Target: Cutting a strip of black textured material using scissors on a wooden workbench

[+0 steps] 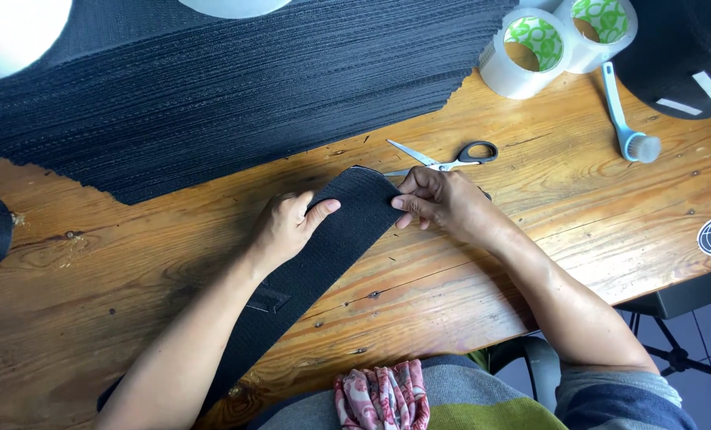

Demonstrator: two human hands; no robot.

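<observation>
Both hands grip one end of a wide black strap (335,235) that runs diagonally across the wooden table (578,231) toward the person's lap. The left hand (285,227) closes on the strap's left edge, thumb stretched over the top face and fingers curled beneath. The right hand (439,203) pinches the right edge near the end, fingers bent tight around it. The strap's end sits just in front of the scissors (451,159) (blades apart, black handles), which lie beyond the right hand. A big stack of black strap pieces (236,87) fills the far side of the table. Two tape rolls (558,44) and a blue brush (628,119) lie at the far right.
</observation>
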